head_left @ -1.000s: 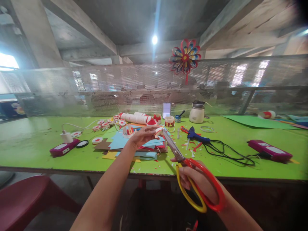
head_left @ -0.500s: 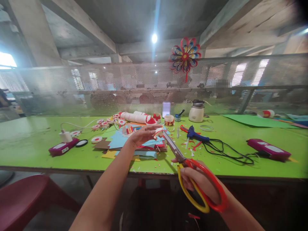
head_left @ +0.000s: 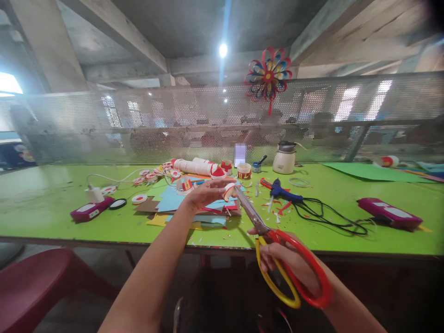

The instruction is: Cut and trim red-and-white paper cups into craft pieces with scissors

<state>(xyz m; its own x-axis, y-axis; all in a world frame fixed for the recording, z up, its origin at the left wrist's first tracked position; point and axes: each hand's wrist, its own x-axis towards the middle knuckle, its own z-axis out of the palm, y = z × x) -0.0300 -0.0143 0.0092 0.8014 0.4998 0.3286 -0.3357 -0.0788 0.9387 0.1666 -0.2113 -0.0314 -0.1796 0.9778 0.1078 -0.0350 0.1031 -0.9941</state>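
My left hand [head_left: 208, 193] pinches a small white and red curved paper piece [head_left: 229, 191] above the stacked paper sheets. In my right hand [head_left: 284, 259] is a large pair of scissors [head_left: 256, 219] with one red and one yellow handle loop. The scissor tips reach the right side of the paper piece; whether the blades bite into it I cannot tell. Beneath my left hand lie light blue sheets [head_left: 173, 203] over brown and yellow ones. White and red paper scraps [head_left: 278, 217] are scattered right of the blades.
On the green table [head_left: 114, 236] lie a blue glue gun [head_left: 282, 192] with a black cord and purple power strips [head_left: 388, 212] on both sides. Behind stand white paper rolls [head_left: 194, 166], a phone [head_left: 240, 155] and a jug [head_left: 284, 159]. A paper flower [head_left: 268, 76] hangs on the mesh partition.
The paper piece has turned in my left fingers, showing more of its round face. Both hands stay nearly in place, and the scissors have barely shifted.
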